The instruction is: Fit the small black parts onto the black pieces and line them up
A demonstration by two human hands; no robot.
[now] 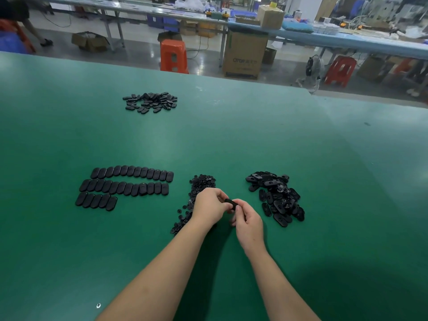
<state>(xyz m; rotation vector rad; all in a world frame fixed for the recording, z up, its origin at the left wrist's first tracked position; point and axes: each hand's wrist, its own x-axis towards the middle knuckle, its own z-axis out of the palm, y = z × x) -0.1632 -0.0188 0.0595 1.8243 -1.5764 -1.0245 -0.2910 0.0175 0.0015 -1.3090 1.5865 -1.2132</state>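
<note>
Green table (pixel 231 140): three rows of oval pieces (pixel 126 186) at 9 o'clock. Small parts heap (pixel 201 181) at 12 o'clock. Left hand (pixel 208 208) and right hand (pixel 247 220) both pinch one black piece (pixel 230 202) between them. Loose pile (pixel 276 196) at 3 o'clock.

Green bench (pixel 231 140); orange stool (pixel 173 55); cardboard box (pixel 245 54); red stool (pixel 339 70); floor fan (pixel 312 66); blue crates (pixel 162 20).
</note>
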